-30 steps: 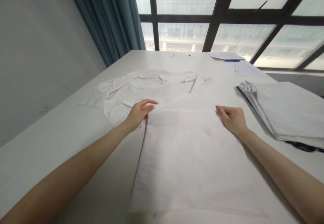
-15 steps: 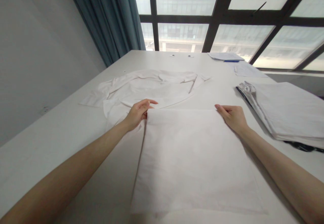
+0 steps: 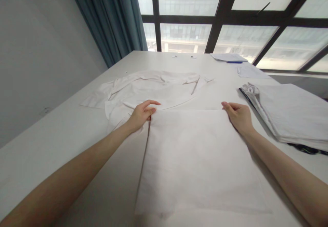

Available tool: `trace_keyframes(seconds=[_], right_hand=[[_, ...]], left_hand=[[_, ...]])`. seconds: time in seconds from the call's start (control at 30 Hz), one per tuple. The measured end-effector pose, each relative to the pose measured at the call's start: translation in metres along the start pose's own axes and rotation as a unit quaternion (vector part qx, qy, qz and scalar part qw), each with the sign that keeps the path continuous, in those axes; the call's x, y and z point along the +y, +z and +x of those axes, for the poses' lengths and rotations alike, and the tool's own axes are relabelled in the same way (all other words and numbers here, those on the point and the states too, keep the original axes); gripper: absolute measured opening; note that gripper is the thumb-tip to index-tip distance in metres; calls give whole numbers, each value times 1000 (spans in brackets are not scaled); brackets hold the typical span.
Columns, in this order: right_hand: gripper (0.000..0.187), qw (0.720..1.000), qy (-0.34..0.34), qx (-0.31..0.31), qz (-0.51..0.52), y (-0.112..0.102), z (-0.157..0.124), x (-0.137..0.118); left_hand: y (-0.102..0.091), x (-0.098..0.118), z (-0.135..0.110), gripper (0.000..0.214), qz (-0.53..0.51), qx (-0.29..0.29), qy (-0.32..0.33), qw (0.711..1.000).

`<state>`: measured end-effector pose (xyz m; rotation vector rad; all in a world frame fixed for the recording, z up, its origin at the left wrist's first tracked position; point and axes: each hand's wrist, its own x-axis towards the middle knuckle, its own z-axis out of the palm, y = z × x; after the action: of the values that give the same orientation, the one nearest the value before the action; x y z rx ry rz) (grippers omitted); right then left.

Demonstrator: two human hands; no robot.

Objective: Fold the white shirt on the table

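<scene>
At far edge of white cloth (image 3: 200,162), left hand (image 3: 140,116), right hand (image 3: 240,118) pinching corners; gap to folded stack (image 3: 299,112).

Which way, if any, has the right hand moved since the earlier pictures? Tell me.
Yes: the right hand shifted slightly right and forward, closer to the unmoved cloth pile.

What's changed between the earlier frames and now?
The right hand has shifted slightly right and away from the person, with the far right corner of the flat white cloth. No grip visibly taken or released. The left hand at the far left corner, the rumpled white garment and the folded white cloths look as they were.
</scene>
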<state>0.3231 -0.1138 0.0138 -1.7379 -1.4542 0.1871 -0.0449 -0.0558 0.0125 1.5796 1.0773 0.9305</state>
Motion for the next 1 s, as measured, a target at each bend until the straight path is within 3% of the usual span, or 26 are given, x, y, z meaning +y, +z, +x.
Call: trace_keyframes(seconds=[0.17, 0.27, 0.37, 0.43, 0.53, 0.67, 0.73, 0.83, 0.93, 1.0], right_hand=[[21, 998, -8, 52, -20, -1, 4, 3], [19, 992, -112, 48, -30, 0, -4, -11], [24, 963, -261, -52, -38, 7, -22, -33], [31, 934, -320, -143, -71, 13, -35, -44], [44, 899, -346, -224, -150, 20, -47, -50], [48, 879, -357, -242, -203, 23, -47, -45], [49, 874, -365, -238, -214, 23, -46, -43], [50, 869, -377, -231, -222, 23, -45, -42], [50, 864, -390, -228, -223, 23, -46, -42], [50, 856, -402, -235, -224, 23, -46, -41]], left_hand=[[6, -1, -1, 27, 34, 74, 21, 996], [7, -2, -2, 25, 49, 99, 31, 993], [6, -3, -3, 24, 60, 102, 34, 992], [6, -4, -3, 23, 69, 102, 37, 992], [5, -7, -2, 23, 87, 102, 57, 989], [7, -5, -3, 23, 159, 110, 148, 970], [10, -2, -6, 25, 234, 95, 218, 943], [19, 4, -14, 29, 331, 7, 294, 897], [28, 5, -21, 36, 410, -88, 287, 861], [31, 4, -24, 43, 456, -121, 273, 838]])
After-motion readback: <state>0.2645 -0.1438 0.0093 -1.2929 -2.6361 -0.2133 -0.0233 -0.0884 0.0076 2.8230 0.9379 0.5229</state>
